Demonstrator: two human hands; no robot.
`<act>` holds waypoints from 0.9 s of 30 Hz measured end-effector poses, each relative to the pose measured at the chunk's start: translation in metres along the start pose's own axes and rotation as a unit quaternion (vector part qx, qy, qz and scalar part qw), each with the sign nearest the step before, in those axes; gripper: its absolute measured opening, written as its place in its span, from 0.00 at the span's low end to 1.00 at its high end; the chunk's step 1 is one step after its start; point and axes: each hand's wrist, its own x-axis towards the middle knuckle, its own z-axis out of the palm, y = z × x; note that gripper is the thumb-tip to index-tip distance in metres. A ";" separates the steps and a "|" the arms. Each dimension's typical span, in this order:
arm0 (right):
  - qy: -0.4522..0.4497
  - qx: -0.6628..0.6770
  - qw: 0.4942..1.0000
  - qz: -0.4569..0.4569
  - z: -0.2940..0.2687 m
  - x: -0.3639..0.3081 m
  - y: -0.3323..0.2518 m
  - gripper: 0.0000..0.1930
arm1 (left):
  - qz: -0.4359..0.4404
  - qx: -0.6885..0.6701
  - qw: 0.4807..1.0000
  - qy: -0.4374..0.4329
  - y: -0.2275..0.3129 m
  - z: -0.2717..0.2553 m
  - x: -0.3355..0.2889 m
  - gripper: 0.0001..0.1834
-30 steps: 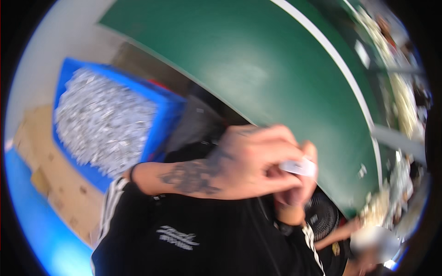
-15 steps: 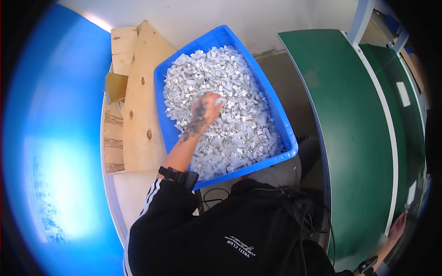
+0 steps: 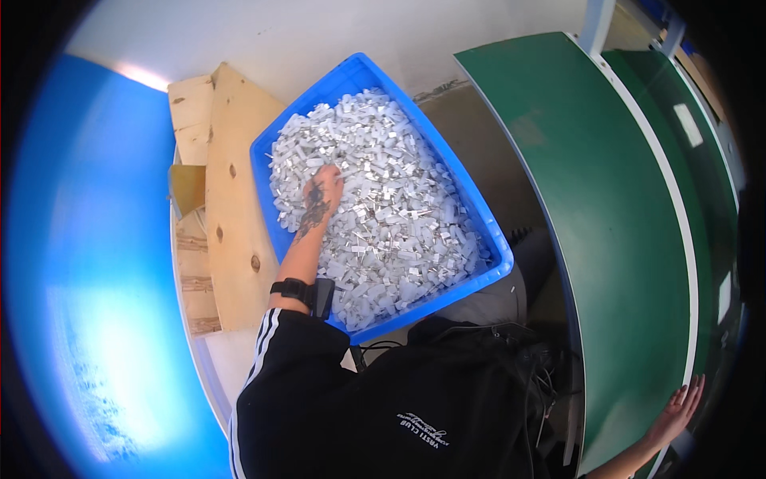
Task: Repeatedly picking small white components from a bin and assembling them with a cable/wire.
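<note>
A blue plastic tub (image 3: 467, 277) is heaped with small whitish plastic pieces (image 3: 391, 239), many showing thin shiny metal pins. My left hand (image 3: 323, 190) reaches into the heap at its left side, fingers curled down among the pieces. What those fingers hold, if anything, is hidden. Far to the right, my right hand (image 3: 680, 407) rests by the white strip (image 3: 692, 319) along the green tabletop (image 3: 606, 239). Its fingers are stretched out and slightly apart, with nothing visible in them.
Wooden boards (image 3: 235, 199) lean left of the tub, beside a large blue panel (image 3: 120, 263). A darker green surface (image 3: 650, 104) runs beyond the white strip, carrying pale rectangular patches (image 3: 687, 125). A pale wall (image 3: 319, 32) stands behind.
My left hand has shifted left within the heap. My right hand, earlier with a small greyish thing at its fingertips, now shows stretched, bare fingers. The whole view has turned slightly.
</note>
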 end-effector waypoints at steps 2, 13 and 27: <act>0.024 -0.035 0.999 -0.008 0.046 -0.055 -0.007 0.21 | -0.010 -0.075 0.996 0.038 0.009 -0.014 -0.007 0.09; -0.560 0.088 0.823 0.036 0.221 -0.189 0.022 0.15 | 0.600 -0.481 0.636 -0.057 0.251 -0.198 -0.110 0.16; -0.370 0.340 0.855 0.130 0.167 -0.194 0.027 0.05 | 0.416 -0.634 0.584 -0.289 0.327 -0.177 -0.162 0.26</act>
